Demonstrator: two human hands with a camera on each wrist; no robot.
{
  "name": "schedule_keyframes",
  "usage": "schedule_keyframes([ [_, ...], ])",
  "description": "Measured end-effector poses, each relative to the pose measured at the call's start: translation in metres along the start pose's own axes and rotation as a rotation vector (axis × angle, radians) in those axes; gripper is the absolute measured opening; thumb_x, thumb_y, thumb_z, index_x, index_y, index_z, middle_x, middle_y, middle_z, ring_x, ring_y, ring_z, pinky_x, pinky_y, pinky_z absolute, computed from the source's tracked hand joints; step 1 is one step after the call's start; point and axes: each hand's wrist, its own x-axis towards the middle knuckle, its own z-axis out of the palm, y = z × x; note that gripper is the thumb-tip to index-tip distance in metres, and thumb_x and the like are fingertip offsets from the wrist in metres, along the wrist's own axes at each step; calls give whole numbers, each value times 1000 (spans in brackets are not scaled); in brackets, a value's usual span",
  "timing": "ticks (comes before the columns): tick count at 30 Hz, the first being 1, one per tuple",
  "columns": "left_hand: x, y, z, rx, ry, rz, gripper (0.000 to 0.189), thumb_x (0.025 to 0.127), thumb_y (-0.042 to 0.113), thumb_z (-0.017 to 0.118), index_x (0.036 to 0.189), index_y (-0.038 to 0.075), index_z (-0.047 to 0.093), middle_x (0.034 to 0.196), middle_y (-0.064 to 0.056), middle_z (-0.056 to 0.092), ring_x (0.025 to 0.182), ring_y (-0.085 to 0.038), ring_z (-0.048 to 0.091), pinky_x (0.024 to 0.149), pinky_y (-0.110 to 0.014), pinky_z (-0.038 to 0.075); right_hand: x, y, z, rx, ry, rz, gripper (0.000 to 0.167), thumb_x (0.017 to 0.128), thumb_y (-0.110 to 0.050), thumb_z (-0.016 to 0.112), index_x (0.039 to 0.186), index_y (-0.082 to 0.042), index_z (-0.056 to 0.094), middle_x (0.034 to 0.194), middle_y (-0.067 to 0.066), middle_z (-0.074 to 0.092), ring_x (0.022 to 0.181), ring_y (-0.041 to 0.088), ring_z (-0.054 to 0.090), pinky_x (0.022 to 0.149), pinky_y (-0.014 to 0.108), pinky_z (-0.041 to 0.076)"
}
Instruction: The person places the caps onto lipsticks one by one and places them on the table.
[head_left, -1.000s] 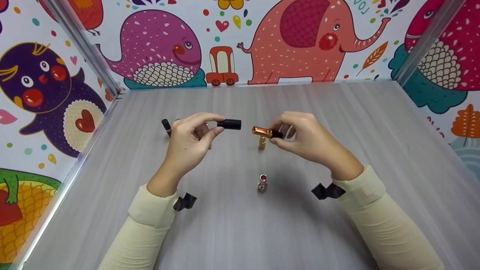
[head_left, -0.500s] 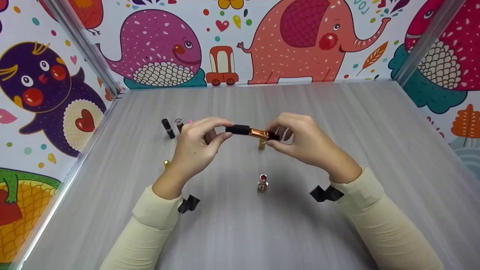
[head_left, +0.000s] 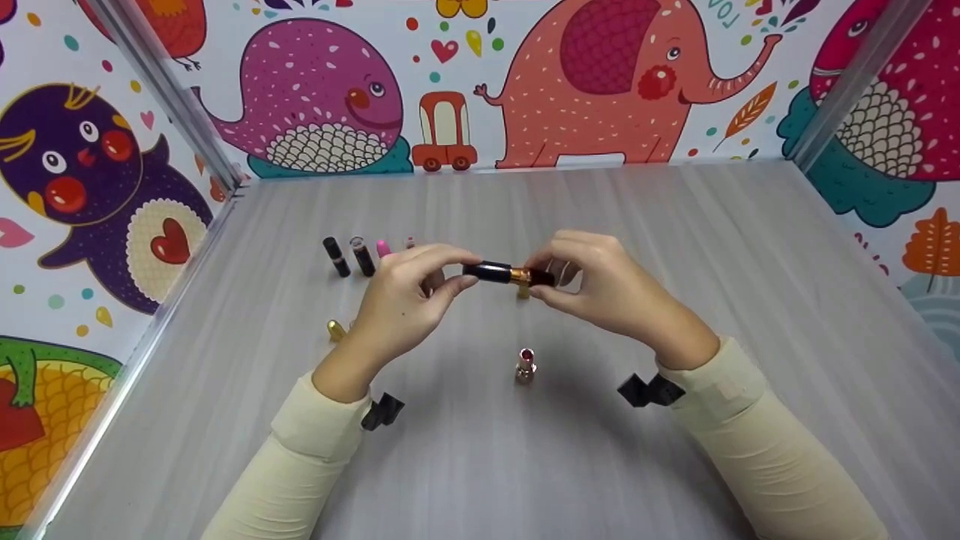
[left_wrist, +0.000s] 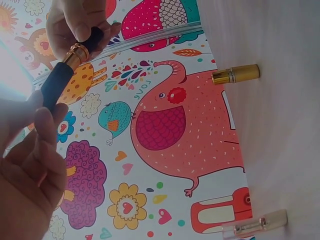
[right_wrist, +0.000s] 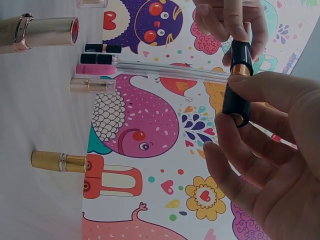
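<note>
Black-and-gold lipstick [head_left: 491, 271]: held above the table [head_left: 465, 465], crosswise between the two hands, which face each other from its opposite ends.
Left hand [head_left: 411, 296]: at the lipstick's left end, pinching the black cap [left_wrist: 56, 86] between thumb and fingers.
Right hand [head_left: 600, 274]: at the lipstick's right end, pinching the dark base [head_left: 541, 278] between thumb and fingers.
Gold band [head_left: 519, 275]: in the middle of the lipstick, a narrow bare stretch between cap and base; whether the cap is fully seated, I cannot tell.
Gold tube [left_wrist: 236, 74]: upright on the table, below and just beyond the lipstick, mostly hidden by it in the head view.
Rose-gold tube [head_left: 526, 366]: on the table, on the near side of the lipstick, dark red showing at its top.
Back row: beyond the lipstick to its left, side by side, a black tube [head_left: 337, 257], a clear-topped black tube [head_left: 362, 256], a pink-topped tube [head_left: 383, 248] and a pale clear-capped tube [right_wrist: 92, 85].
Gold-tipped item [head_left: 335, 330]: left of the lipstick and nearer the person, partly covered by the left forearm.
Printed wall [head_left: 442, 67]: beyond the lipstick, with a whale, a red car and an elephant.
</note>
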Motion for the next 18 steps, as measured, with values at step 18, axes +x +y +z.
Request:
schedule_keyframes([
  [18, -1, 2, 4, 16, -35, -14, 17, 97, 14, 81, 114, 11, 82, 102, 1, 79, 64, -10, 54, 57, -24, 46, -1, -2, 5, 41, 52, -84, 23, 87, -8, 90, 109, -7, 80, 97, 0, 72, 80, 8, 66, 74, 24, 59],
])
